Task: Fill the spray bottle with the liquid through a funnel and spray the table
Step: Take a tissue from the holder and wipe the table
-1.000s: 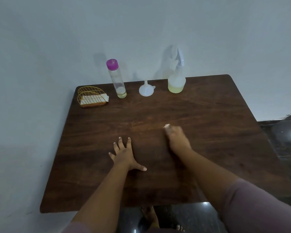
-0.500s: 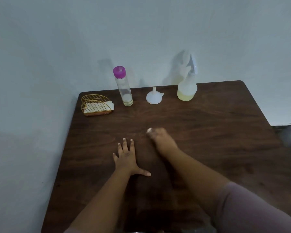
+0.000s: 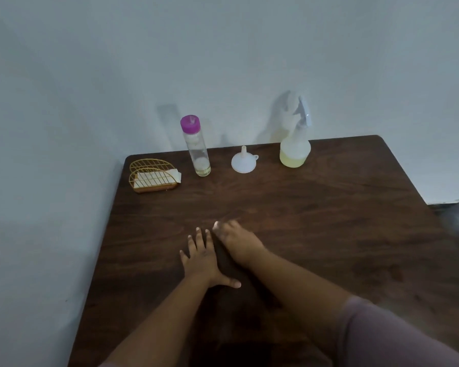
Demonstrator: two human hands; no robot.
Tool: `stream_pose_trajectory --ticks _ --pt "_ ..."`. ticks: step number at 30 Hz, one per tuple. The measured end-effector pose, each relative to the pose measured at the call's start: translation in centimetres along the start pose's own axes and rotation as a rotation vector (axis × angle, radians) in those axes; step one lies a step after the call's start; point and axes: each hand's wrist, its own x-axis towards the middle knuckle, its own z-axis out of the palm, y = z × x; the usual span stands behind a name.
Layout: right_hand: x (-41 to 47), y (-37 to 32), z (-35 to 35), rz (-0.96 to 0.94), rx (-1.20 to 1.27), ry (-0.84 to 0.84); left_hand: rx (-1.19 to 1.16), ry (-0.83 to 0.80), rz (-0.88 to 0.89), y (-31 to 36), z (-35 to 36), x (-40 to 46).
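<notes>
Behind both hands, napkin holder, capped bottle, funnel

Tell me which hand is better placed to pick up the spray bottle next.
Probably the right. The spray bottle stands at the table's far right side, and the right hand lies nearer it with bare wood between. The left hand rests flat farther left and would have to cross over.

Single head-worn view, looking forward and down, close over table, facing wall
</notes>
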Motion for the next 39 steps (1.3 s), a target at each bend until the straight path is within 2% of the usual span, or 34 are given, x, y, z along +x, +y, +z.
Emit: stream_pose_trajectory --ticks 7,9,11,13,15,17,18,19,21,26,28,29,31,34,36,38,39 --pt "-6.4 9.5 -2.4 0.738 0.051 0.202 0.084 0.063 0.079 0.8 0.5 -1.8" --pt "-9.6 9.8 -1.7 0.929 0.023 0.219 0.039 0.079 0.071 1.1 1.1 -2.6" --pt "-11.6 8.2 -0.8 0.993 -0.025 0.233 -0.064 0.106 0.056 1.6 2.1 -3.6" --pt "-12.7 4.7 1.0 0.838 -0.048 0.238 -0.155 0.17 0.042 2.1 3.6 -5.1" --pt "-13.0 0.4 3.2 0.468 -0.02 0.195 -0.182 0.268 0.042 2.4 5.4 -6.8" --pt "-13.4 -2.7 4.4 0.045 0.03 0.016 -0.193 0.312 0.048 2.8 6.7 -8.3" --pt "-13.8 -3.2 4.5 -0.084 0.012 -0.058 -0.206 0.314 0.05 3.0 7.2 -9.1" --pt "-14.5 -2.7 4.3 -0.134 -0.014 -0.085 -0.217 0.316 0.05 3.2 7.7 -9.8" --pt "-16.4 -0.2 3.3 -0.008 -0.001 -0.03 -0.226 0.326 0.055 3.4 8.4 -11.1" --pt "-23.1 7.3 0.6 0.75 0.015 0.204 -0.259 0.364 0.122 3.5 10.2 -13.7" --pt "-24.7 6.5 0.7 0.864 0.013 0.223 -0.276 0.38 0.135 3.5 10.8 -14.5" --pt "-25.1 5.3 1.3 0.857 0.004 0.222 -0.29 0.385 0.129 3.5 11.2 -15.0" --pt "-25.0 1.7 3.2 0.723 0.013 0.194 -0.327 0.384 0.108 3.6 11.7 -15.7" --pt "-23.5 -3.9 5.8 0.251 0.046 0.057 -0.369 0.348 0.088 4.1 12.3 -16.3" --pt "-22.5 -5.0 6.1 0.006 0.024 -0.062 -0.37 0.332 0.099 4.4 12.5 -16.5" --pt "-22.3 -3.1 5.1 -0.043 -0.036 -0.07 -0.351 0.321 0.118 4.2 12.6 -16.8" --pt "-22.7 -1.6 4.5 0.018 -0.052 -0.039 -0.34 0.316 0.125 4.0 12.8 -16.9"
